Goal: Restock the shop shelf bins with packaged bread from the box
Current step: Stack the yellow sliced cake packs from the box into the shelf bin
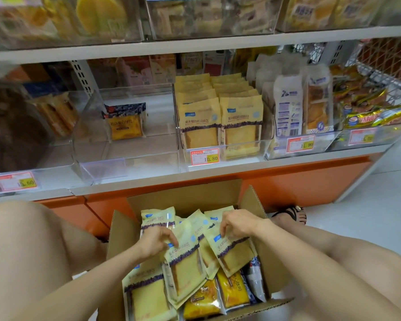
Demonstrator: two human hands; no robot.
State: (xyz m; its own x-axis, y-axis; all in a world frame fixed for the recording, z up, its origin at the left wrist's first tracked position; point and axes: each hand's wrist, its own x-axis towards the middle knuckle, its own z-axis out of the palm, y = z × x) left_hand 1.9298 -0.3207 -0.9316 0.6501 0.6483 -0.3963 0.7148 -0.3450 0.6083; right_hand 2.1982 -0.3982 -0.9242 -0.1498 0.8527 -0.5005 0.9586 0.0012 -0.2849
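Box [185,195]: your left hand [156,240] pinches one bread packet [185,262] by its top, right hand [237,224] a second packet [235,251], likely to lift upright.

Lower shelf [218,169]: white board over an orange base [299,179]; five clear bins set on it side by side.
Bin 1 [56,156]: far left, contents blurred, 1.60 tag fixed at the front.
Bin 2 [107,167]: one blue-yellow pack [125,122] stood at the back.
Bin 3 [232,158]: two rows of yellow bread packs [220,117] stood upright; tagged 10.80.
Bin 4 [329,140]: white packs [287,110] stood upright.
Bin 5 [391,133]: gold-wrapped snacks [366,118] piled.
Upper shelf [195,46]: more clear bins [208,19] carried, goods blurred.
Floor [368,200]: pale; open box [185,198] set just in front of the base, a sandalled foot [292,215] planted beside it.
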